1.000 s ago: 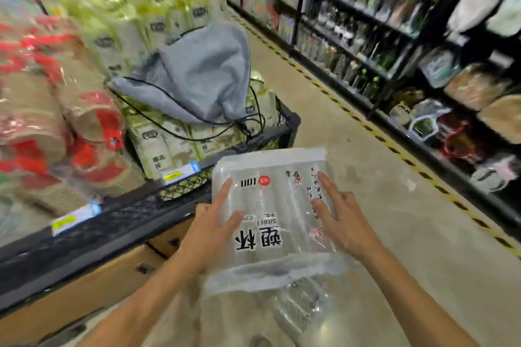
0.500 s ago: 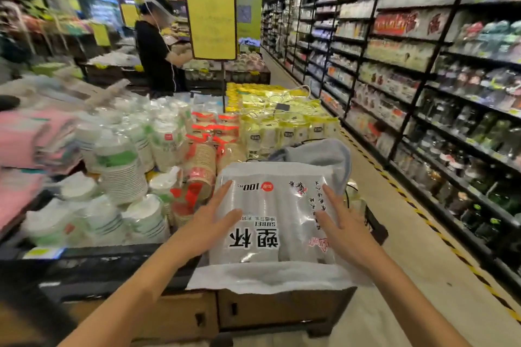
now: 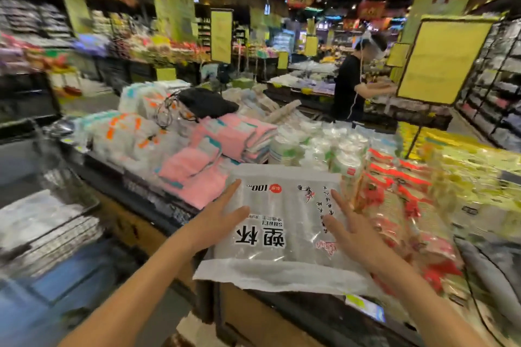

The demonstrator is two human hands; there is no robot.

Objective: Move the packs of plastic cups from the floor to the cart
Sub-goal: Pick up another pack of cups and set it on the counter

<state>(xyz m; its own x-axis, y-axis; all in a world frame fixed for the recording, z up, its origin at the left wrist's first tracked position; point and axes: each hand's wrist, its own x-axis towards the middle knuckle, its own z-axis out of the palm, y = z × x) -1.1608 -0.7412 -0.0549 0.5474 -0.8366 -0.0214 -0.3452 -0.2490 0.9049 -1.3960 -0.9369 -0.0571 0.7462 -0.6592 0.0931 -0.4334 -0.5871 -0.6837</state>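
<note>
Both hands are holding one pack of plastic cups (image 3: 282,222) between them at the near edge of the cart (image 3: 158,205). The left hand (image 3: 217,222) is pressing on the pack's left side with its index finger straight along the edge and its thumb lying on the top face. The right hand (image 3: 349,231) is doing the same on the right side, fingers spread and straight. Any fingers under the pack are hidden. The pack is lying flat, clear plastic with black print upside down to the camera, and its near sealed flap is hanging out over the cart's black rim. Cannot tell whether the pack is resting on the goods or being held just above them. Pink packs (image 3: 203,166) are sitting just left of the pack in the cart, and white-and-green stacked bowls (image 3: 287,149) are sitting behind it. Red-and-clear packs (image 3: 394,200) are touching or nearly touching its right edge, with yellow packs (image 3: 473,172) further right. A black bag (image 3: 208,104) is lying on top of the goods at the back. A grey cloth (image 3: 490,270) is lying at the far right. A price label (image 3: 366,308) is showing on the rim below the pack. A person in a black top (image 3: 348,93) is standing beyond the cart, beside a yellow sign (image 3: 442,62). The view is blurring heavily at the edges.
</note>
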